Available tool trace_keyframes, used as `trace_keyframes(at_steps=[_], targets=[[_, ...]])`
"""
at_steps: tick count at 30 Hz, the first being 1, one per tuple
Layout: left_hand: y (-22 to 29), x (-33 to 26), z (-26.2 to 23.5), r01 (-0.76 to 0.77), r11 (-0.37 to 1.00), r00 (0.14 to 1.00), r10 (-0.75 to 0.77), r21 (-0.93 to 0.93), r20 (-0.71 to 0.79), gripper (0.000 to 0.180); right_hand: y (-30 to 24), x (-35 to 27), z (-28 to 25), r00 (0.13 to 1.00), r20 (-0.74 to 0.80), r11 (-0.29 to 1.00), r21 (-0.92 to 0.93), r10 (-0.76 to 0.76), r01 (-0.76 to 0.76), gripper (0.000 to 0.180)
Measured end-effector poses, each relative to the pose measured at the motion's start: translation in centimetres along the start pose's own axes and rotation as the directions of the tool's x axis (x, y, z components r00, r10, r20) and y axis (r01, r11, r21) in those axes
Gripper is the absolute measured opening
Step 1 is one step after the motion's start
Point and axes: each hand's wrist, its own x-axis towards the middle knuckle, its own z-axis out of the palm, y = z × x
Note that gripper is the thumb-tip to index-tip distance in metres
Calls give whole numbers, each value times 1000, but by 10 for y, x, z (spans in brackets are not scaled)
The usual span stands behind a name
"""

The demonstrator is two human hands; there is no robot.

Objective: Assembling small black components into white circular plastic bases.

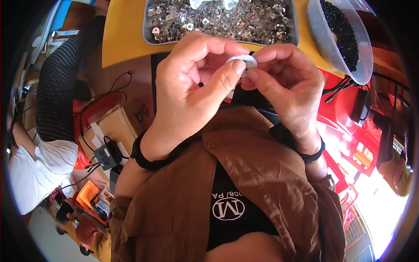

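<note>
A small white rounded plastic piece (pixel 242 58) is held up between my two hands, just off the table's near edge. My left hand (pixel 190 89) pinches it with the thumb and curled fingers. From the other side, my right hand (pixel 291 85) grips its right end between thumb and fingertips. A dark spot shows on the piece near the right thumb, too small to make out. Beyond the hands, a grey metal tray (pixel 145 27) is filled with many small shiny metal parts (pixel 227 22). More white plastic pieces (pixel 203 3) lie on top of these parts at the far edge.
On the yellow table (pixel 120 37), a translucent basin (pixel 365 65) of small black parts (pixel 340 32) stands at right. Red stools (pixel 345 115), cables and a cardboard box (pixel 115 124) with a black device (pixel 108 156) are lower down. Someone in striped trousers (pixel 56 91) is at left.
</note>
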Motion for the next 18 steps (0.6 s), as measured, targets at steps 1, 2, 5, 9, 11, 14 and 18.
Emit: trace_keyframes(at_steps=[1,2,5,9,11,14,18], targets=[[1,1,0,-17,1000,1000,17,-6,9,13,-2,0,0,1000,-5,1000,-10,-17,17,17],[1,2,-1,-16,1000,1000,16,-12,7,12,-4,-1,1,1000,-6,999,-35,-15,15,17],[3,3,-3,-55,998,998,55,9,-10,7,0,-1,0,996,2,988,-126,-89,89,17],[-4,6,-11,-111,970,994,112,217,5,11,2,2,-1,997,41,970,-231,-67,75,10],[-3,2,-14,-78,969,995,90,233,-39,13,-5,5,6,997,73,982,-186,-19,33,10],[-7,-2,-19,-24,995,998,30,97,-59,12,-6,9,7,993,102,984,-172,52,-34,11],[-1,2,-20,26,1000,999,-26,2,-29,10,-9,14,7,991,129,965,-260,28,6,13]])
